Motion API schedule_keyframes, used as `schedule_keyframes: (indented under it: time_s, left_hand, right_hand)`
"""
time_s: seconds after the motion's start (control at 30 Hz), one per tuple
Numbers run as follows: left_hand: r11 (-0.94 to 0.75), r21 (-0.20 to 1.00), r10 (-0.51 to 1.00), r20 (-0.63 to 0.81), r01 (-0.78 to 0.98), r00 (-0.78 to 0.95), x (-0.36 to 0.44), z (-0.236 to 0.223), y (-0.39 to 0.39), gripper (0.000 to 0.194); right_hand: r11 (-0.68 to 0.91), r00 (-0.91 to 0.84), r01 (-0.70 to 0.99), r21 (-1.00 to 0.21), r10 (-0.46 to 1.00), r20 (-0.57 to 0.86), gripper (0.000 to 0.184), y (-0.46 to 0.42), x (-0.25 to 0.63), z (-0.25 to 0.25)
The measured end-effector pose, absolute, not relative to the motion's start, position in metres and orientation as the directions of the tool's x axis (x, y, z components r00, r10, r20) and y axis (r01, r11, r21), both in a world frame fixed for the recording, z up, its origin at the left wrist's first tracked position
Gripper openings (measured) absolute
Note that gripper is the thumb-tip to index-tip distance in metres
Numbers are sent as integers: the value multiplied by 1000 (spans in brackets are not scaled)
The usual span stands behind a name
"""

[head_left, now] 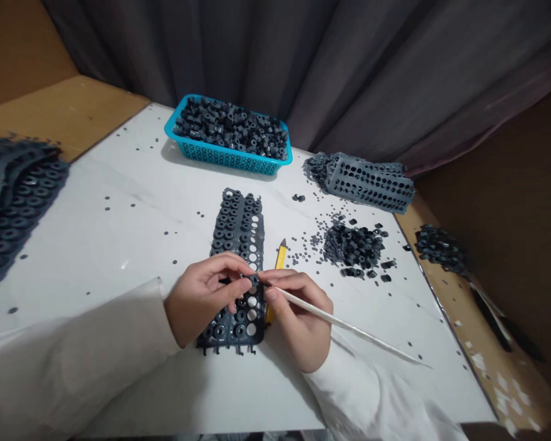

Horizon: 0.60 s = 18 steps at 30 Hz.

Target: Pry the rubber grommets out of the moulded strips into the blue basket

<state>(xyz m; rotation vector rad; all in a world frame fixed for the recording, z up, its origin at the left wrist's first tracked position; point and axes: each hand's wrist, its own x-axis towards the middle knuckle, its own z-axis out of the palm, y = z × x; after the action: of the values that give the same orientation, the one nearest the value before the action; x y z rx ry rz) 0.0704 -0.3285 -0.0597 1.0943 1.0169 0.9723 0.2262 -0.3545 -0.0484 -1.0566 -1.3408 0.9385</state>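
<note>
Between the thumb and fingers of my left hand [211, 291] is a small dark rubber ring [253, 280]. My right hand [303, 312] grips a thin pale stick [344, 320], its tip end at the ring. Beneath both hands lies a dark rubber sheet [232, 223] with rows of raised rings. Along its right side runs a column of round holes [252, 301] through which white shows. A yellow tool [280, 254] with a dark pointed tip lies beside the sheet, partly hidden by my right hand.
A blue basket [229, 160] full of dark rubber pieces stands at the back. Perforated sheets [371, 184] lie stacked at back right, above a pile of loose pieces [356, 245]. More ringed sheets [13, 202] are at the left. Small dark discs dot the white tabletop [133, 245].
</note>
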Motion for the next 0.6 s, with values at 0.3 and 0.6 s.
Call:
schedule_keyframes:
  time_s: [0.3, 0.6]
  left_hand:
    - [320, 947, 890, -304, 9, 340, 66, -59, -327, 21]
    - [326, 945, 850, -306, 29, 428, 65, -55, -324, 23]
  right_hand:
    - [333, -48, 14, -943, 942, 333, 7, -351, 229, -45]
    - [334, -70, -59, -941, 939, 337, 6, -350, 228, -44]
